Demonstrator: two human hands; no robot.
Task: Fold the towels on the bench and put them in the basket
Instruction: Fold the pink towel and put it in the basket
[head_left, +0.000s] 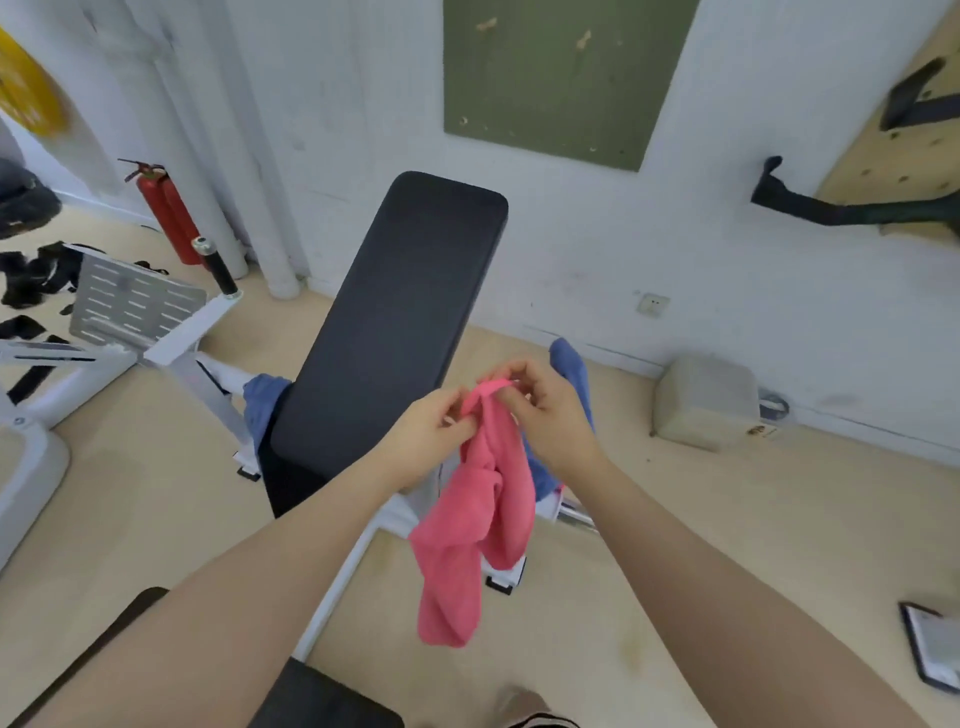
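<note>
A pink towel (480, 514) hangs crumpled in the air to the right of the black padded bench (395, 322). My left hand (434, 431) and my right hand (545, 410) both pinch its top edge, close together. A blue towel (571, 369) is draped behind my right hand, and more blue cloth (262, 400) shows at the bench's left side. No basket is in view.
A white machine frame with a perforated metal plate (130, 306) stands at the left. A red fire extinguisher (169, 208) leans by the wall. A grey box (706, 400) sits on the floor at the right, and a clipboard-like item (932, 652) lies at the far right.
</note>
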